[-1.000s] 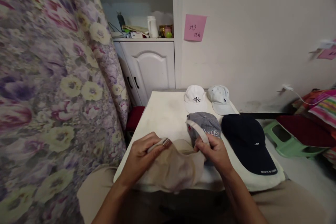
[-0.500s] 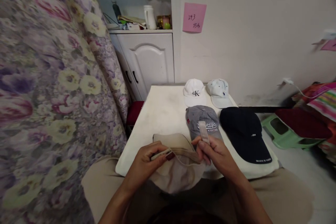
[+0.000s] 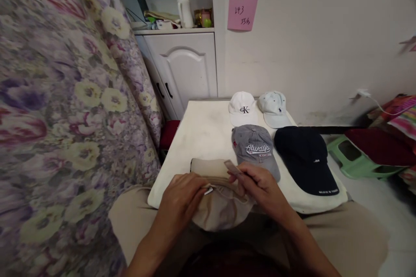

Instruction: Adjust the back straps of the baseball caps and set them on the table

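Note:
A beige baseball cap point(image 3: 221, 214) is held upturned at the near edge of the table, its inside facing me and its brim pointing away. My left hand point(image 3: 182, 192) is closed on the cap's left rim, beside a small white label. My right hand point(image 3: 260, 184) pinches the right side, where a beige strap end point(image 3: 232, 168) sticks up between thumb and fingers. Just beyond lies a grey cap point(image 3: 255, 147) with white lettering. To its right is a dark navy cap point(image 3: 303, 156), brim toward me.
At the far edge of the cream-covered table point(image 3: 204, 127) sit a white cap point(image 3: 243, 108) and a pale blue cap point(image 3: 273, 108). A floral curtain point(image 3: 81, 117) hangs at left, near a white cabinet point(image 3: 185, 67). A green stool point(image 3: 351, 153) stands at right.
The strap end has tilted from upright to leaning left and lower. My left hand has turned over the rim, its fingers now on top. The view has shifted slightly.

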Demonstrator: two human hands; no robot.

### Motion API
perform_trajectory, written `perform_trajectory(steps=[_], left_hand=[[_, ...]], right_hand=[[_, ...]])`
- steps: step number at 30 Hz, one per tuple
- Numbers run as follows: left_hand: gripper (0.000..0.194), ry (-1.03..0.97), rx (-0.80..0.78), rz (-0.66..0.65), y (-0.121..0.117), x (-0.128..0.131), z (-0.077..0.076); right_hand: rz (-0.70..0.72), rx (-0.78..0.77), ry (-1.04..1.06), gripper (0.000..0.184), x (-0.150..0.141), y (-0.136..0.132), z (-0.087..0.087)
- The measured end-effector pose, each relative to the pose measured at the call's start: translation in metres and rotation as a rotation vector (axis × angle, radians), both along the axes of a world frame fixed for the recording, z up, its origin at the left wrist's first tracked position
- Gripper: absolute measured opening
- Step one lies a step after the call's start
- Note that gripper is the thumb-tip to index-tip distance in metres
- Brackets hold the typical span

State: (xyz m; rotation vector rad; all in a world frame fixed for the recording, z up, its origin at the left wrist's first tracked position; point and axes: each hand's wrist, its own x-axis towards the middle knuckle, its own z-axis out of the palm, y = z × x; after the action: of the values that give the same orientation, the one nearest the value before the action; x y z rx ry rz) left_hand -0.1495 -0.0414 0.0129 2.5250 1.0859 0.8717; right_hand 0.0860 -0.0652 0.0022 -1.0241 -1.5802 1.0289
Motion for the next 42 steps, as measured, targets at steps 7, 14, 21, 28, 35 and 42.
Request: perform_trajectory(steps=[7, 14, 21, 28, 35, 42], left_hand=[[0.014, -0.110, -0.131, 0.029, -0.005, 0.002, -0.015], [0.015, -0.360, -0.469, -0.087, -0.001, -0.007, -0.009], [0.024, -0.452, -0.511, -0.165, 0.004, -0.013, -0.016], [0.019, -0.502, -0.497, -0.199, 0.006, -0.014, -0.019], [0.016, -0.500, -0.502, -0.212, 0.006, -0.013, -0.019], [0.013, -0.480, -0.474, -0.243, 0.007, -0.012, -0.020]], right_hand=[[-0.020, -0.026, 0.067, 0.025, -0.006, -0.002, -0.007], [0.017, 0.016, 0.066, 0.020, -0.008, -0.005, -0.004], [0.118, 0.103, -0.028, 0.014, -0.015, -0.006, -0.001], [0.159, 0.153, -0.094, 0.011, -0.021, -0.007, 0.004], [0.160, 0.139, -0.065, 0.012, -0.026, -0.005, 0.003], [0.158, 0.173, -0.088, 0.016, -0.025, -0.004, 0.000]])
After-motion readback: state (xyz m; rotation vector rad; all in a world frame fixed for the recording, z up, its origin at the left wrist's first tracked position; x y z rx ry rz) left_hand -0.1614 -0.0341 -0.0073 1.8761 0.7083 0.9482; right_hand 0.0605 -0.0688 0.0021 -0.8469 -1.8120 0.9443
